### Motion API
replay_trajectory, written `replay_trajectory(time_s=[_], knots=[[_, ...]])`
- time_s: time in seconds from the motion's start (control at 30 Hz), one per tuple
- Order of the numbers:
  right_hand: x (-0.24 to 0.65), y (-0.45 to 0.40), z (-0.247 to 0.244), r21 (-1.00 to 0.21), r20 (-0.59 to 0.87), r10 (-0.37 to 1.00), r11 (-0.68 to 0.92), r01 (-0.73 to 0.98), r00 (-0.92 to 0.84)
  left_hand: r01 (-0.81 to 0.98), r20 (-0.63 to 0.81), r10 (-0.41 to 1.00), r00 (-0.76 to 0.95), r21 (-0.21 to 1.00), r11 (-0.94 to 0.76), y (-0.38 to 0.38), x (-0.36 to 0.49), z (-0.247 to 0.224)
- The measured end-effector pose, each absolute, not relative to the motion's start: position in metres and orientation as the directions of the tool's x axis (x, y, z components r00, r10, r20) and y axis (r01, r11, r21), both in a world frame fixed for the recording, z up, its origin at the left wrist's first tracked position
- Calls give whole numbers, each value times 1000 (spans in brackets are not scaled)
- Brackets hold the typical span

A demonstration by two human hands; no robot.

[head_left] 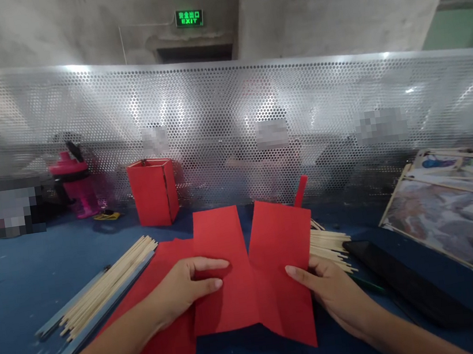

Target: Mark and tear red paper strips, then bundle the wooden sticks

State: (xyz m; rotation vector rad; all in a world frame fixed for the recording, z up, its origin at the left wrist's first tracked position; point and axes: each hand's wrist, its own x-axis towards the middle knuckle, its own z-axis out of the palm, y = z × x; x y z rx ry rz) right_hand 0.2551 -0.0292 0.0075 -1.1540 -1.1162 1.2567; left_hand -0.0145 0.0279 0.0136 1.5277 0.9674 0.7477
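A red sheet of card (228,294), creased down the middle into two panels and notched at the top, is between my hands above the table. My left hand (186,291) is at its left edge, with index finger and thumb across the front; the other fingers are hidden. My right hand (327,287) grips the right panel, thumb in front and fingers behind. Under my left forearm lie more red sheets (155,350). Behind the card stands a red box (150,194) with an open top and stick edges.
Left on the blue table (6,282) lie wooden sticks (106,284) between grey-blue strips. Further sticks (330,246), a black pouch (407,282) and a patterned panel (455,218) are at right. A pink bottle (76,186) stands before the perforated metal screen (210,111).
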Motion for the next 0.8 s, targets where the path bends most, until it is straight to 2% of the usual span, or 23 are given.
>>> replay_trajectory(time_s=[0.23, 0.8], knots=[[252, -31, 10, -982, 3, 999, 10, -190, 35, 198, -34, 887, 460, 978, -65, 28, -15, 12], [251, -29, 10, -977, -12, 996, 8, -215, 88, 133, -62, 871, 488, 991, -4, 27, -14, 15]])
